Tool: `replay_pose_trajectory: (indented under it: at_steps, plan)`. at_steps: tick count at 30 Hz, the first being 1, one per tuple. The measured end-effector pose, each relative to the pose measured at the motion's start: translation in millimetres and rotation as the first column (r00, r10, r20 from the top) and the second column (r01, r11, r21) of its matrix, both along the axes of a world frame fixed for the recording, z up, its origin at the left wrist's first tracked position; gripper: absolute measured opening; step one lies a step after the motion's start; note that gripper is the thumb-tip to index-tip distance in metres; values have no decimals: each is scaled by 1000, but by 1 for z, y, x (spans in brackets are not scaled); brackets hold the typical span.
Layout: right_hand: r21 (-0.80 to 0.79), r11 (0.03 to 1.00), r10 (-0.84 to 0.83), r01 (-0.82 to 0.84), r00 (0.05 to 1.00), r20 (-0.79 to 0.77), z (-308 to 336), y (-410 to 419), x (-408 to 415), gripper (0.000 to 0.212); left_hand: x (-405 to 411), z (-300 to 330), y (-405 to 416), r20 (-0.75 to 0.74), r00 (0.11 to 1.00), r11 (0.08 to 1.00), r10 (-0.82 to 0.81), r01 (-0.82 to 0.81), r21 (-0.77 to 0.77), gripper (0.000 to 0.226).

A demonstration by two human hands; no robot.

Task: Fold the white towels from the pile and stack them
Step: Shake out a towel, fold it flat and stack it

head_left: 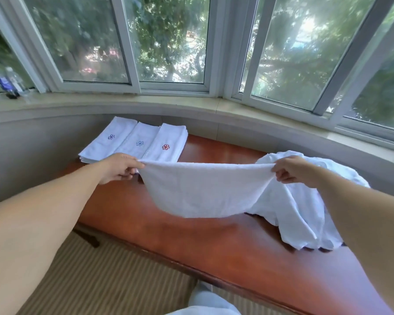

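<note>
Left hand (120, 168): raised above the bench, near the folded stacks; fingers (129, 176) curled tight, thumb on top, pinching the left corner of the held towel.
Right hand (292, 170): raised at the same height, in front of the pile; fingers (284, 178) curled in, pinching the right corner of the same towel.
Held towel (203, 189): white, stretched between both hands with its top edge nearly taut; hung in a sagging curve above the bench, lower edge apparently just clear of the wood, though contact could not be told for certain.
Pile (305, 205): unfolded white towels heaped on the right part of the bench, behind and below the right hand; one edge draped toward the bench's near side.
Folded stacks (134, 144): three white stacks side by side at the far left end of the bench, touching each other; each topped with a small flower emblem, purple on the left, blue in the middle, red on the right.
Bench (214, 246): reddish-brown polished wood, set below the curved window sill.
Window sill (123, 103): pale, curved; two clear bottles (8, 80) with blue labels stood at its far left.
Floor (100, 280): striped beige carpet along the bench's near side.
</note>
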State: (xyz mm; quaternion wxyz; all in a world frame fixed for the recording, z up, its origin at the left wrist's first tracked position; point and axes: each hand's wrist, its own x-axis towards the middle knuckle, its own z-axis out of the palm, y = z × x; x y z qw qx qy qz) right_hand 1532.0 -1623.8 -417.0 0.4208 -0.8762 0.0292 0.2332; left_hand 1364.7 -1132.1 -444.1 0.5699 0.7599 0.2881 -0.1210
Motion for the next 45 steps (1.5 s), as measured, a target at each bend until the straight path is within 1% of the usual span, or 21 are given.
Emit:
replay_pose_trajectory:
  at_steps: [3, 6, 8, 11, 14, 17, 20, 23, 26, 30, 32, 34, 36, 38, 40, 42, 45]
  plan:
    - [-12, 999, -29, 30, 999, 15, -1, 8, 18, 14, 13, 5, 3, 9, 1000, 1000, 4, -5, 18, 19]
    - [-25, 998, -65, 64, 998, -15, -20, 19, 38, 17, 32, -9, 6, -8, 999, 999, 48, -47, 27, 16]
    - [-44, 997, -62, 60, 997, -48, -45, 29, 54, 15, 48, -31, 9, -38, 996, 996, 82, -81, 34, 13]
    - [-68, 997, -32, 25, 995, -95, -90, 47, 83, 7, 77, -70, 11, -95, 984, 989, 151, -149, 23, 11]
    - [-49, 998, -57, 50, 988, -144, -132, 69, 113, 12, 107, -107, 13, -131, 966, 973, 222, -229, -37, 25]
    - [15, 995, -94, 99, 974, -208, -162, 93, 143, 8, 137, -134, 18, -175, 954, 959, 244, -265, -104, 30]
    - [66, 989, -109, 129, 962, -249, -184, 111, 172, 10, 166, -152, 22, -218, 935, 940, 280, -314, -137, 22]
    - [74, 984, -135, 162, 951, -277, -203, 124, 198, 12, 191, -164, 24, -238, 925, 932, 298, -335, -135, 8]
    - [78, 977, -163, 196, 935, -314, -215, 130, 212, 14, 206, -175, 30, -247, 917, 922, 314, -357, -152, 11]
    - [111, 962, -198, 249, 919, -341, -220, 128, 210, 11, 207, -178, 35, -250, 916, 916, 314, -361, -173, 17]
    - [124, 952, -223, 281, 909, -351, -218, 121, 201, 10, 200, -176, 35, -254, 918, 918, 304, -353, -178, 26]
    - [134, 941, -245, 312, 896, -370, -213, 113, 187, 17, 188, -172, 33, -260, 915, 918, 308, -357, -170, 33]
    - [130, 936, -262, 327, 894, -364, -210, 103, 168, 22, 173, -172, 29, -262, 909, 919, 323, -368, -143, 30]
    - [99, 948, -256, 301, 912, -320, -213, 93, 144, 24, 152, -176, 24, -258, 911, 927, 322, -359, -109, 25]
    - [58, 962, -240, 266, 928, -285, -222, 83, 122, 24, 134, -182, 19, -264, 914, 937, 309, -340, -84, 25]
    - [34, 969, -225, 244, 933, -282, -236, 73, 99, 21, 112, -189, 12, -277, 920, 949, 278, -308, -73, 24]
    - [44, 961, -247, 273, 918, -309, -255, 63, 71, 21, 87, -203, 2, -289, 924, 959, 252, -279, -55, 24]
